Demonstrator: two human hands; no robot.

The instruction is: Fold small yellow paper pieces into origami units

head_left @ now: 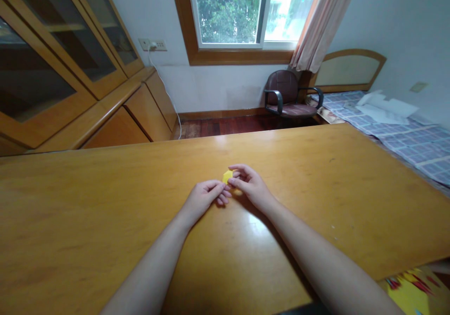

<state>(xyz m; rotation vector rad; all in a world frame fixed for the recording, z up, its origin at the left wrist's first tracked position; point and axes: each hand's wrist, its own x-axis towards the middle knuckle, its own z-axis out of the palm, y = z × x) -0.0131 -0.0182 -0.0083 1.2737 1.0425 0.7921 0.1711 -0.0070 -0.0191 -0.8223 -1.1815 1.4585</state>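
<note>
A small piece of folded yellow paper is held between my two hands, just above the wooden table. My left hand pinches its lower left edge between thumb and fingers. From the right, my right hand grips it too, with the thumb on the near face and the index finger along the top edge. Fingertips cover part of the paper, so its full shape is hidden.
At the lower right, yellow paper sheets and small red pieces lie beside the table's edge. Beyond the table stand a brown armchair and a bed with white sheets of material. A wooden cabinet lines the left wall.
</note>
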